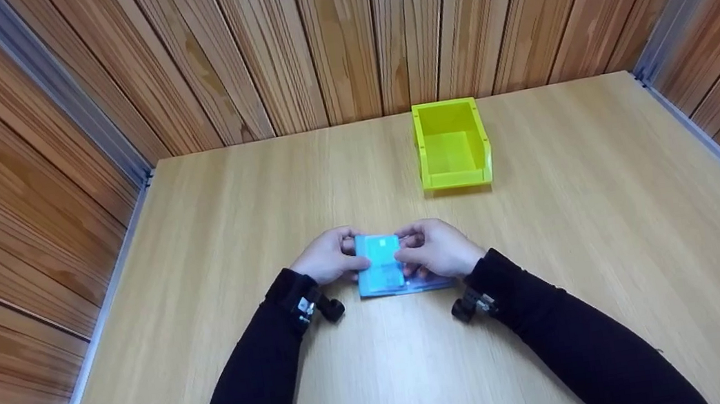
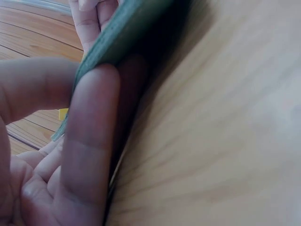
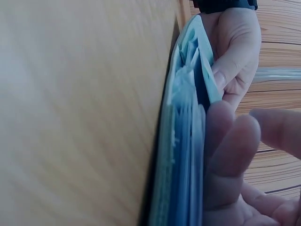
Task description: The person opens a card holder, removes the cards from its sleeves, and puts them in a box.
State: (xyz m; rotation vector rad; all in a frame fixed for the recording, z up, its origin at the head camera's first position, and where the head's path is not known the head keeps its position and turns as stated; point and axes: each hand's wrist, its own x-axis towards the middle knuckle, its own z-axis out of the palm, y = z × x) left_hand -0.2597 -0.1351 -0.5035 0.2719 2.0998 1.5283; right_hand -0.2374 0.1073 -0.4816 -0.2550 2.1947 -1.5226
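Note:
A blue card holder (image 1: 430,284) with clear plastic sleeves (image 3: 188,155) lies on the table, partly opened. On its left part shows a light-blue card with a pale chip (image 1: 382,243); whether it sits inside a sleeve I cannot tell. My left hand (image 1: 332,256) grips the holder's left cover, thumb on top and fingers underneath. In the left wrist view its fingers (image 2: 89,113) press the cover's greenish edge. My right hand (image 1: 441,247) pinches the card's right edge with the thumb on its face. The right fingertips are partly hidden behind the card.
A yellow open-fronted bin (image 1: 458,178) stands farther back, right of centre. Wood-plank walls (image 1: 338,38) close off the back and both sides of the wooden table (image 1: 249,203). Each wrist wears a small black camera.

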